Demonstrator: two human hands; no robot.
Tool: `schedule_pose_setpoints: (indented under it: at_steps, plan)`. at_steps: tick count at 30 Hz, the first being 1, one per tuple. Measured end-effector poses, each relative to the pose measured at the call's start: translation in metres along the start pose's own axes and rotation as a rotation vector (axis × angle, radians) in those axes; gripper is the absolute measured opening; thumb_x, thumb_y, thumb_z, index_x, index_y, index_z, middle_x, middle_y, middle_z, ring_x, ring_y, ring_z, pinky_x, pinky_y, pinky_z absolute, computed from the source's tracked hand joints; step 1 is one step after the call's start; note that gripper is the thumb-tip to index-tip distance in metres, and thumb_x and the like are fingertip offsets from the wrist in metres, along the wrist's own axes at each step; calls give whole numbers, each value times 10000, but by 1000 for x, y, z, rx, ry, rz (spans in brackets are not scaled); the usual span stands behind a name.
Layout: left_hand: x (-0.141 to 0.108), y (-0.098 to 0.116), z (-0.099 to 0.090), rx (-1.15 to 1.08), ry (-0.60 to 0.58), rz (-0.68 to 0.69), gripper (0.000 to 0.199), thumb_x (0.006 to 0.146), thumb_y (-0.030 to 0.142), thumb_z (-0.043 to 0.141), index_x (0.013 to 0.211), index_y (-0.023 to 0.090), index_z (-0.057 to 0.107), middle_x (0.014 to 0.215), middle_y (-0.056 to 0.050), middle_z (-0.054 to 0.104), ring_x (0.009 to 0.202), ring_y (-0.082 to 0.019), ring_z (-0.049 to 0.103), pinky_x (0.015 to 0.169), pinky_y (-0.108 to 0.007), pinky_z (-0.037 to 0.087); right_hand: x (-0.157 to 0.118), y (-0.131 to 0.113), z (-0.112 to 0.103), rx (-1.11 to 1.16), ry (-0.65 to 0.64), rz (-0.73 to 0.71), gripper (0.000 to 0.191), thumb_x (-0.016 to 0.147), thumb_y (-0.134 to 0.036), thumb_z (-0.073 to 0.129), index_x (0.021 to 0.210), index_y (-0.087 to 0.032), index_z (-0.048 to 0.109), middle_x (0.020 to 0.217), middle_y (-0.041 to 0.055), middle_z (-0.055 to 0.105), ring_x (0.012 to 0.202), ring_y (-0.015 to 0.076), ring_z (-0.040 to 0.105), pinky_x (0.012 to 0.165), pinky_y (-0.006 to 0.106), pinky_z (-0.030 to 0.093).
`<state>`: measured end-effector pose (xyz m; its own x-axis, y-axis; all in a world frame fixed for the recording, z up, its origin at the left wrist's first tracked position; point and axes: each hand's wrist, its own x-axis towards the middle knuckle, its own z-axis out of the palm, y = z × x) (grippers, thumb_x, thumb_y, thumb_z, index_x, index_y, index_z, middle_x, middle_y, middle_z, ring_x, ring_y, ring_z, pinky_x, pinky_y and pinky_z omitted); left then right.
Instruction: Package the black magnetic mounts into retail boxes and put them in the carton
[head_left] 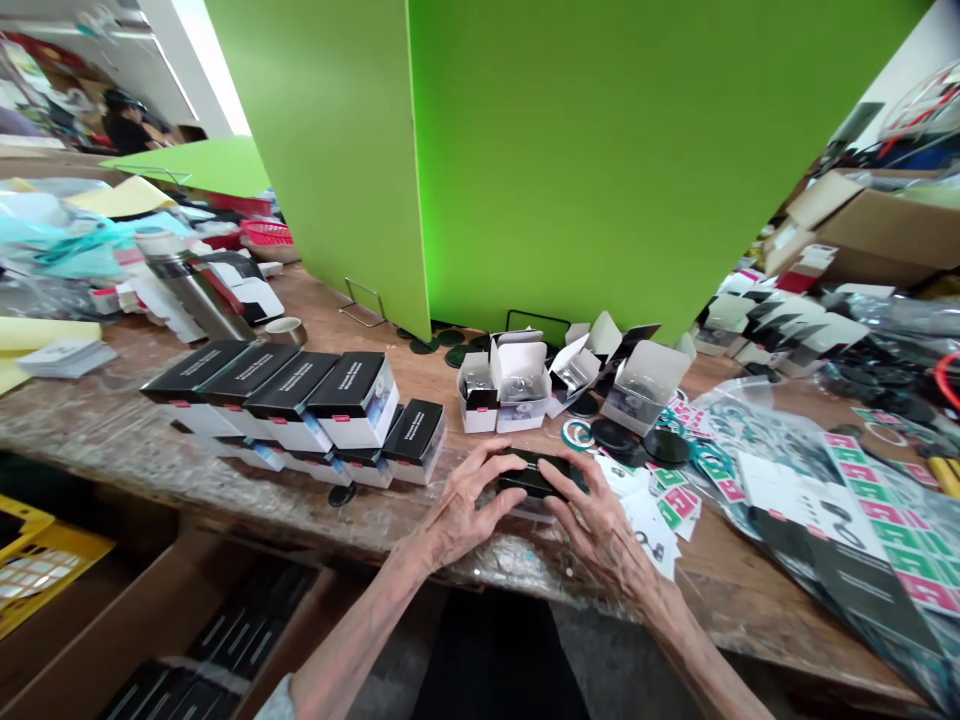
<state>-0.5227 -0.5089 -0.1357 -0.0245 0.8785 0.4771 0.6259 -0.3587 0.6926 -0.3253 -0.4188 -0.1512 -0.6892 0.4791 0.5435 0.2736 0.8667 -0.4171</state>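
Observation:
My left hand and my right hand both grip a small black box at the near edge of the wooden workbench. A white part shows beneath the black box. Left of my hands, closed black-and-white product boxes stand in rows. Beyond my fingers are several open white boxes with dark items inside. Flat black round discs and scattered printed cards lie close to my right hand.
A green partition rises behind the bench. A steel flask and bagged goods crowd the left. Plastic bags and a cardboard box fill the right. Below the bench is an open carton. A person stands far back left.

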Motion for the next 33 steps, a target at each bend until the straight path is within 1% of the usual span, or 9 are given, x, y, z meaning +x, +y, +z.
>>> schedule_pose_setpoints:
  at_steps: [5,9,15,18,21,24,27,31,33]
  plan:
    - [4,0,-2,16,-1,6,205,901,266,555,1084,243,644,1224,-71,569,1152,-204,557,996,-362,466,-2,-4,-2,64,-3,64,385,967,-257,416,1343,-307,480,1318,96,418,1270,239,429,1056,467,426]
    - [-5,-9,3,40,50,89,238,914,239,527,1116,226,653,1323,-104,530,1217,-226,532,1015,-401,474,-2,-5,-5,42,-26,66,373,971,-236,402,1324,-309,496,1306,97,421,1246,235,453,1040,463,445]
    - [-14,-24,16,116,116,202,274,916,180,510,1170,210,609,1424,-139,439,1235,-224,533,996,-399,509,-16,0,11,-166,16,-27,496,930,-173,451,1411,-289,411,1441,140,321,1317,333,365,999,536,454]
    - [-15,-16,24,121,195,185,241,895,162,545,1121,204,619,1343,-127,487,1204,-215,542,978,-385,519,-20,-8,20,-139,105,97,479,933,-170,433,1392,-310,429,1420,145,369,1212,311,493,891,496,528]
    - [-19,4,25,173,298,122,237,873,188,593,1107,223,612,1247,-107,510,1122,-215,564,924,-380,539,-13,-26,20,80,193,281,531,936,-259,468,1445,-273,320,1334,149,486,1057,253,610,799,407,577]
    - [-21,27,13,292,426,36,311,855,226,625,1159,258,573,1196,-100,500,1096,-233,550,910,-391,531,14,-47,13,302,235,363,526,911,-317,514,1401,-234,342,1269,128,559,963,216,656,791,366,581]
    - [-16,38,-15,485,602,-9,317,841,251,644,1148,259,568,1180,-107,490,1090,-255,522,909,-403,506,61,-66,18,471,207,339,418,901,-318,512,1298,-211,440,1204,111,607,956,201,661,816,347,566]
    - [-5,29,-55,805,710,-73,231,837,294,646,1054,216,626,1141,-126,524,1054,-292,463,923,-480,423,127,-86,51,569,137,230,409,892,-244,434,1295,-175,465,1218,116,614,1046,200,627,921,371,520]
    - [-1,23,-68,942,740,-122,234,825,323,655,1030,210,657,1189,-140,517,1074,-324,418,929,-528,373,147,-90,68,538,113,179,429,900,-221,370,1317,-158,451,1239,124,605,1099,205,604,959,390,497]
